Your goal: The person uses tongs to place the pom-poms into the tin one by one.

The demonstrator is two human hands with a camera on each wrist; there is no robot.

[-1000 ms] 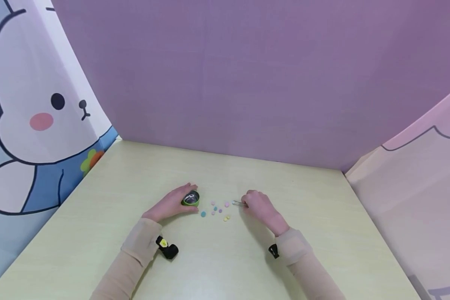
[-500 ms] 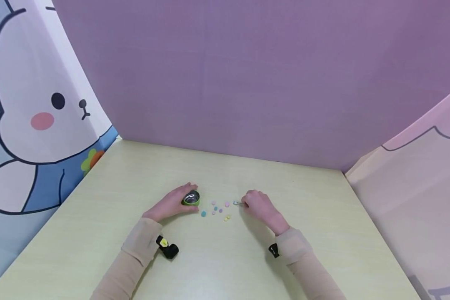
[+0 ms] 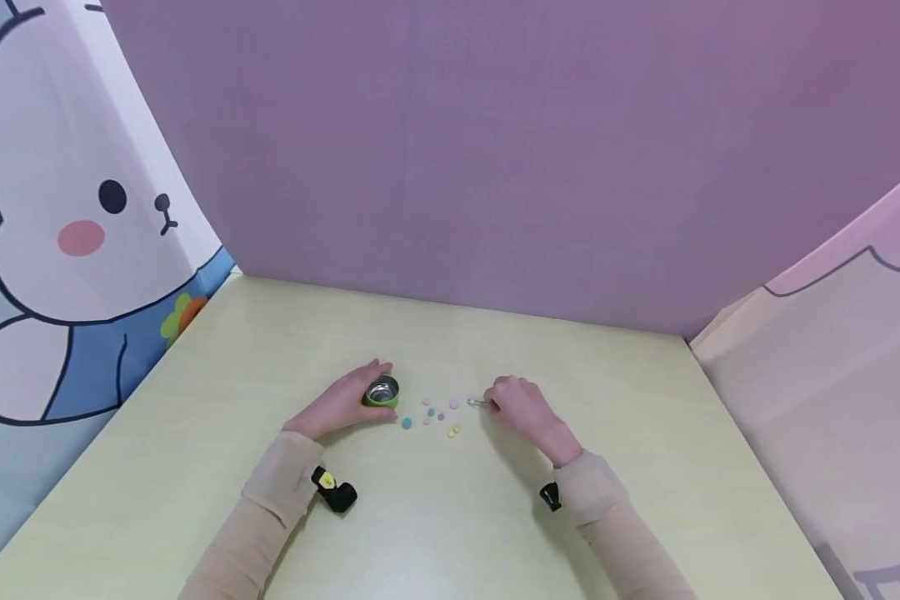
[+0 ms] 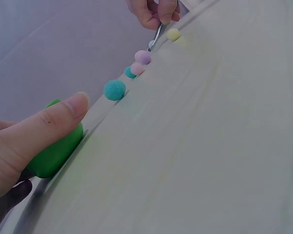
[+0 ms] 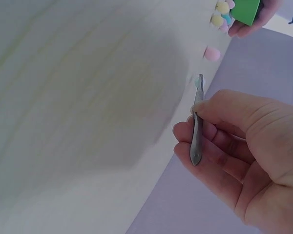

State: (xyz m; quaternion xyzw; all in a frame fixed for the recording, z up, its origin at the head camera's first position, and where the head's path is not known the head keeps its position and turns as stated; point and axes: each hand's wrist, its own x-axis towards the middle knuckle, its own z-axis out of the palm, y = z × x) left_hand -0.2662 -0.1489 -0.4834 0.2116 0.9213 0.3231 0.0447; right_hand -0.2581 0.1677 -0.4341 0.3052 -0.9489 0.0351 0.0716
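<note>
My left hand (image 3: 341, 404) holds a small green cup (image 3: 381, 402) with a shiny metal inside, thumb on the near side and fingers round the far side. The cup stands on the table. My right hand (image 3: 527, 417) pinches metal tweezers (image 5: 197, 131) between thumb and fingers. At the tweezers' tips is a pale bluish pom-pom (image 4: 151, 44), close to the tabletop; whether it is lifted I cannot tell. Between the hands lie several small pom-poms, among them a larger teal pom-pom (image 4: 115, 90), a pink pom-pom (image 5: 212, 53) and a yellow pom-pom (image 4: 173, 33).
The pale wooden table (image 3: 450, 517) meets a purple backdrop (image 3: 450, 167) at its far edge. A cartoon-printed cloth (image 3: 37, 250) hangs on the left, and a pinkish cloth (image 3: 832, 400) on the right. A black wrist camera (image 3: 336, 492) sticks out by the left sleeve.
The tweezers' tips, spread apart a second ago, have come together at the pale pom-pom. Both hands stay nearly in place; the head view has tilted slightly.
</note>
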